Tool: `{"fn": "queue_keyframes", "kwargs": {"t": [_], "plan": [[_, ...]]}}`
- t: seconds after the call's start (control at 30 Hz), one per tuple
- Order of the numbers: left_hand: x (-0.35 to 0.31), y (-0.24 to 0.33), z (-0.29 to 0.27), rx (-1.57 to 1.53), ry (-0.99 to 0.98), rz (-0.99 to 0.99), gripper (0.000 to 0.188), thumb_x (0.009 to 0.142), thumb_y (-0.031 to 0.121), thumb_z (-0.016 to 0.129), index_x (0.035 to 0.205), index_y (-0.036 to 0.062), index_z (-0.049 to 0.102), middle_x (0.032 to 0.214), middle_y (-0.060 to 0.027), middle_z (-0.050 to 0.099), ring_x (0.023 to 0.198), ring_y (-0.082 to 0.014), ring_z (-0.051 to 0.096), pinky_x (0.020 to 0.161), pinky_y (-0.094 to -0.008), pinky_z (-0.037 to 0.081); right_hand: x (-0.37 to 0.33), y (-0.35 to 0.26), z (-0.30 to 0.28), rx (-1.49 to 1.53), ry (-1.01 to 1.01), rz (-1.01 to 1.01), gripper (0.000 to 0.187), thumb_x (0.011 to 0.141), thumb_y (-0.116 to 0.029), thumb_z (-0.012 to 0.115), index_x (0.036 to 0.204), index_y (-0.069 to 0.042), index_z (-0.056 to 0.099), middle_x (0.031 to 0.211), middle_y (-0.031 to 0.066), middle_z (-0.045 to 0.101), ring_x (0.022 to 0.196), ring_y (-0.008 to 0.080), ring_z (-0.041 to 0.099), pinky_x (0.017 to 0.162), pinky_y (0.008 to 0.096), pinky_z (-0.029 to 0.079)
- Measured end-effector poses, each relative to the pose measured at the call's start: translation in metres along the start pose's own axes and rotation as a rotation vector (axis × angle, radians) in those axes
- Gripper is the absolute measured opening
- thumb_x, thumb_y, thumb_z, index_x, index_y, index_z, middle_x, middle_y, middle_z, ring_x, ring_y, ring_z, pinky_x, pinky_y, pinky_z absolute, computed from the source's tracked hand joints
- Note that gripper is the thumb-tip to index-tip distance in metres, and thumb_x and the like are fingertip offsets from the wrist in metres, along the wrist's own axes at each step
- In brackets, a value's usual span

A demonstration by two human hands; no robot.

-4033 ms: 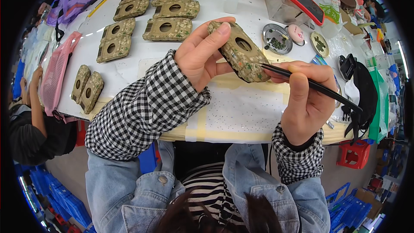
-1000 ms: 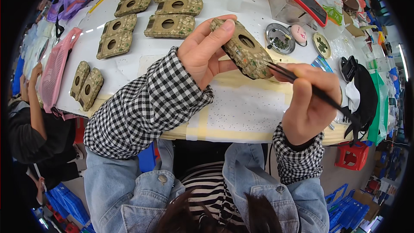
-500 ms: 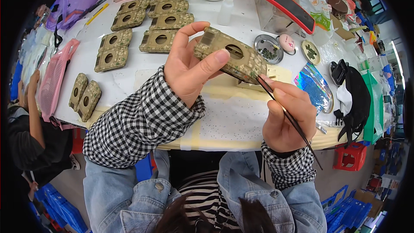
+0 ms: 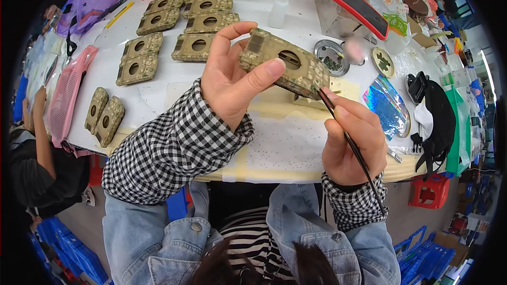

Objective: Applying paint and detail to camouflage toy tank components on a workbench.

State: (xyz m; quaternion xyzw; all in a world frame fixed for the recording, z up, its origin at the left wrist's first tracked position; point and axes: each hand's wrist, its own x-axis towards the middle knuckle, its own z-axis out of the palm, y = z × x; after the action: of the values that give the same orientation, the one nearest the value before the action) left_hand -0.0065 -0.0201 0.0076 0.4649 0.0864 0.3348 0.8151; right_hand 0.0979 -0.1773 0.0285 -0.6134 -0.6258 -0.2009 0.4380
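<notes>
My left hand [image 4: 235, 76] grips a camouflage-patterned model tank hull [image 4: 288, 60] above the table, thumb on its top beside the round opening. The hull is tilted, one end toward my right hand. In my right hand [image 4: 354, 142] is a thin dark paintbrush [image 4: 355, 150], pinched like a pen. Its tip meets the hull's right-hand corner, and my fingers partly hide the contact. Behind my left hand, several matching hulls [image 4: 193, 46] lie in rows on the white table. Two more hulls [image 4: 110, 122] rest at the left.
Beyond my right hand are a round metal dish [image 4: 316, 55] with small dark green parts and a shallow dish [image 4: 376, 68] of green pieces. A red-cased phone [image 4: 353, 8] leans on a clear box. A white squeeze bottle [image 4: 278, 10] stands behind the hull. A pink mesh pouch [image 4: 71, 95] lies left.
The brush's back end has swung slightly left and down while its tip stays at the hull's corner. The held hull has shifted slightly right. The pink round item by the metal dish now appears blurred.
</notes>
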Motion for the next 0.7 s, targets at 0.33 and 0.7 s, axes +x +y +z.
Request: {"fn": "queue_keyframes", "kwargs": {"t": [0.33,0.7], "plan": [[-0.0005,0.0006,0.0002,0.013,0.003,-0.006,0.061,0.080,0.004,0.066,0.127,0.0027,0.028,0.117,-0.0145,0.047,0.105,-0.0200,0.052,0.087,-0.0313,0.048,0.0000,0.0001,0.0006,0.002,-0.002,-0.001,0.019,0.087,-0.013,0.062,0.097,0.000,0.051,0.090,0.0215,0.064,0.080,0.0275,0.066,0.070,0.0319,0.053],[-0.0002,0.0005,0.0002,0.014,-0.002,0.003,0.061,0.080,0.005,0.067,0.127,0.0028,0.027,0.117,-0.0147,0.047,0.105,-0.0201,0.052,0.087,-0.0314,0.048,0.0001,0.0006,0.0010,-0.004,0.002,-0.006,0.020,0.087,-0.013,0.062,0.097,0.000,0.051,0.090,0.0219,0.064,0.080,0.0277,0.066,0.070,0.0322,0.053]]}}
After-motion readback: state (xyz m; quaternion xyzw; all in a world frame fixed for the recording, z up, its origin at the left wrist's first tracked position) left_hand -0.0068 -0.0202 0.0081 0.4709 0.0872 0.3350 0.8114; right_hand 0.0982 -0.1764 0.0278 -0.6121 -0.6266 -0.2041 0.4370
